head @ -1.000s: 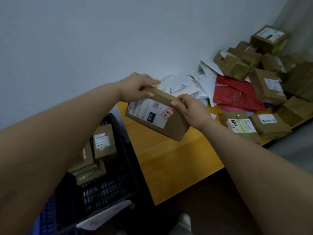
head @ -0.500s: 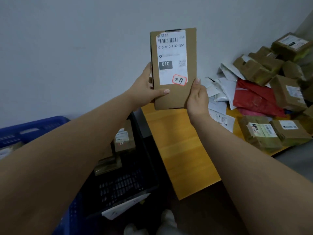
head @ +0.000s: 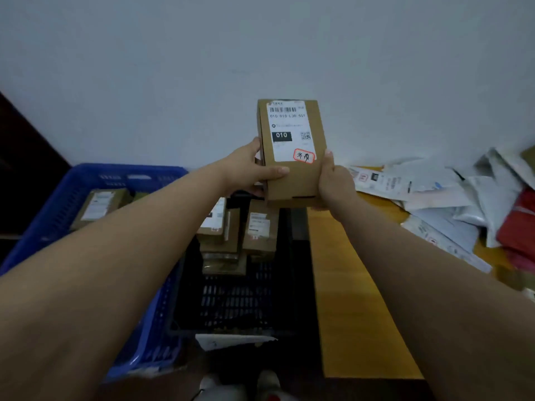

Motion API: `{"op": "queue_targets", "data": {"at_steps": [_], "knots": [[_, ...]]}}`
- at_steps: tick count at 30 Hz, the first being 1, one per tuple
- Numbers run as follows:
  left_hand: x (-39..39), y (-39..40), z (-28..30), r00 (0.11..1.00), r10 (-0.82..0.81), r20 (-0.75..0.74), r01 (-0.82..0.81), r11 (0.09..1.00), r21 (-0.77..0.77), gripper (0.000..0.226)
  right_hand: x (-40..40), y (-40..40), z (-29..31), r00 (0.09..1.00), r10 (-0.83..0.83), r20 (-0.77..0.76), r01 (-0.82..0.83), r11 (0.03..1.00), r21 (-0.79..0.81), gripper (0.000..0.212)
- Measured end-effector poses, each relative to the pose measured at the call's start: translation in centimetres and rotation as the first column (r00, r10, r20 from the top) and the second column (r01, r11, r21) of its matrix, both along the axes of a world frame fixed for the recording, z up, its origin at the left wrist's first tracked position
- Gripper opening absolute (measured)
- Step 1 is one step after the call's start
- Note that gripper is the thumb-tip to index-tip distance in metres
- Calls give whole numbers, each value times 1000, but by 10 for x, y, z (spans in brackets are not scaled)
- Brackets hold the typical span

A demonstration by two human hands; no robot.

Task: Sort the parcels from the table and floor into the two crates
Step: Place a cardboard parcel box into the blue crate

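I hold a brown cardboard parcel (head: 295, 175) upright in front of the wall, its white label with "010" and a red sticker facing me. My left hand (head: 249, 169) grips its left edge and my right hand (head: 333, 180) grips its lower right edge. Below it stands a black crate (head: 231, 302) with several brown boxes (head: 260, 230) stacked at its far end. A blue crate (head: 86, 180) to the left holds a brown box (head: 98, 204). More parcels, white mailers (head: 434, 186) and a red bag (head: 518, 227), lie on the wooden table (head: 353, 299) at the right.
A grey wall rises behind everything. A white paper tag (head: 231, 341) hangs on the black crate's near rim. My shoes (head: 246, 386) show on the dark floor at the bottom. A dark panel (head: 23, 169) stands at the far left.
I raised the parcel from a tilt over the table to upright with its label facing me. My view has turned left, so both crates now lie below the parcel.
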State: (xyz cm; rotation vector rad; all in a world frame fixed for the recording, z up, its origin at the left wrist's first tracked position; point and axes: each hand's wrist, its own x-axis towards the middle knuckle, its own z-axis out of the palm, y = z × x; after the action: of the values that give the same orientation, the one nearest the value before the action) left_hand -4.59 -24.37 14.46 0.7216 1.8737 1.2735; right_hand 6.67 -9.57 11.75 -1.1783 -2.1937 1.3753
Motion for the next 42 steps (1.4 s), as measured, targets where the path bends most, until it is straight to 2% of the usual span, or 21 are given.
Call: {"op": "queue_targets", "data": {"at_steps": [7,10,12,14,17,21,25,28,30,32,35,38,42], "knots": [[-29,-96,-5,957,289,-29,-290,957,-32,76,-73,-70,-7,961,278,8,-278,960,25,70],[-51,-143,4,898,434,-72,-434,901,17,95,-103,-107,-2,914,401,-69,-400,916,23,64],[-67,-174,8,822,566,-62,-564,825,50,106,-123,-131,2,880,463,-109,-462,886,41,60],[-84,-203,7,752,657,-54,-654,754,64,99,-144,-157,5,848,516,-125,-513,857,55,53],[-109,-242,-3,712,700,-49,-699,714,42,77,-176,-199,-2,821,561,-106,-563,826,11,53],[-152,-301,-28,725,689,-17,-689,725,-21,51,-217,-264,-25,823,566,-43,-568,819,-78,53],[-188,-359,-68,815,578,49,-559,805,-198,33,-247,-331,-61,820,549,163,-493,821,-287,47],[-205,-387,-106,840,510,185,-435,838,-330,27,-251,-363,-97,795,527,302,-379,819,-431,48],[-213,-393,-135,864,451,225,-341,852,-396,35,-246,-371,-128,785,497,370,-311,833,-458,55],[-220,-390,-163,891,377,252,-243,867,-435,58,-245,-373,-157,780,465,420,-282,859,-427,57],[-231,-378,-204,914,330,236,-204,877,-435,77,-253,-369,-192,791,419,445,-241,883,-402,47],[-248,-365,-240,945,298,134,-219,881,-419,84,-273,-361,-222,810,388,441,-226,899,-375,42],[-274,-352,-281,969,246,-40,-239,874,-424,74,-305,-352,-262,838,376,396,-221,897,-383,42]]}}
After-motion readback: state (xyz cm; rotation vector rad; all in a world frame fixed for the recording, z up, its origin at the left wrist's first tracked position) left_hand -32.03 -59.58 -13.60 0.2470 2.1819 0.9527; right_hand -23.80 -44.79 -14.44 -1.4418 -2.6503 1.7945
